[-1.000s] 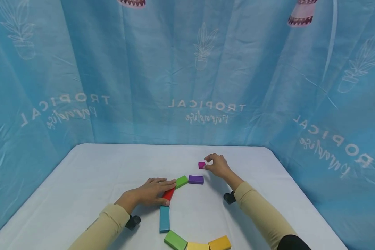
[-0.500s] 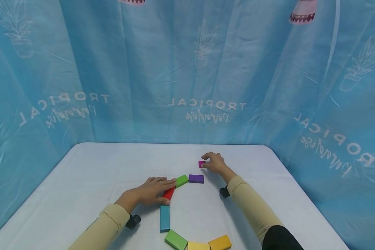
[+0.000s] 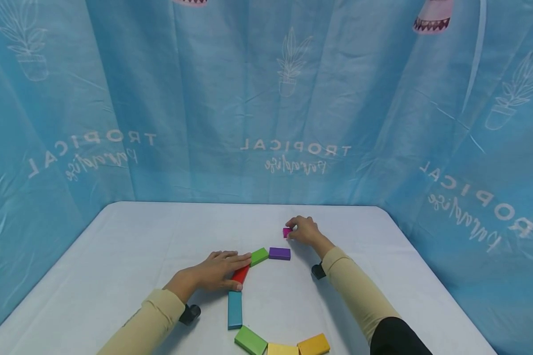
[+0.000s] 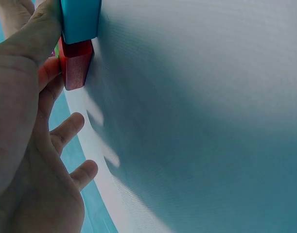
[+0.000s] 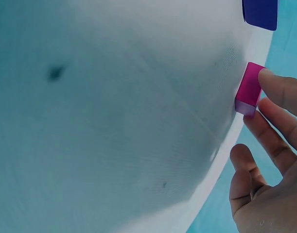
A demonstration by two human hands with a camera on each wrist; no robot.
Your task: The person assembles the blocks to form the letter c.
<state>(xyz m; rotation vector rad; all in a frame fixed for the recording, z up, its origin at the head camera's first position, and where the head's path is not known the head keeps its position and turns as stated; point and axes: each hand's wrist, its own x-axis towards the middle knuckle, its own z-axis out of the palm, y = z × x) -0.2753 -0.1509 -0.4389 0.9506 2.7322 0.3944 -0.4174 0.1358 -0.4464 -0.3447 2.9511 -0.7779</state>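
A red block (image 3: 241, 274) lies on the white tabletop, with my left hand (image 3: 215, 272) over its left side. My left thumb and index finger hold it at its two ends, while the other fingers stay stretched out. A teal block (image 3: 235, 310) sits just below it, and a light green block (image 3: 259, 257) adjoins its upper end. Beyond a purple block (image 3: 280, 254), my right hand (image 3: 305, 231) pinches a small magenta block (image 5: 249, 90). The right wrist view has the thumb on its near face and fingertips at its lower end.
At the front of the white table (image 3: 151, 236), a green block (image 3: 250, 340), a pale yellow block (image 3: 283, 349) and an orange-yellow block (image 3: 314, 344) continue the curved row. A blue printed curtain (image 3: 213, 148) rises behind and around the table.
My right hand has moved slightly left and closed its fingers around the magenta block, which stays almost in place. My left hand keeps its position on the red block.
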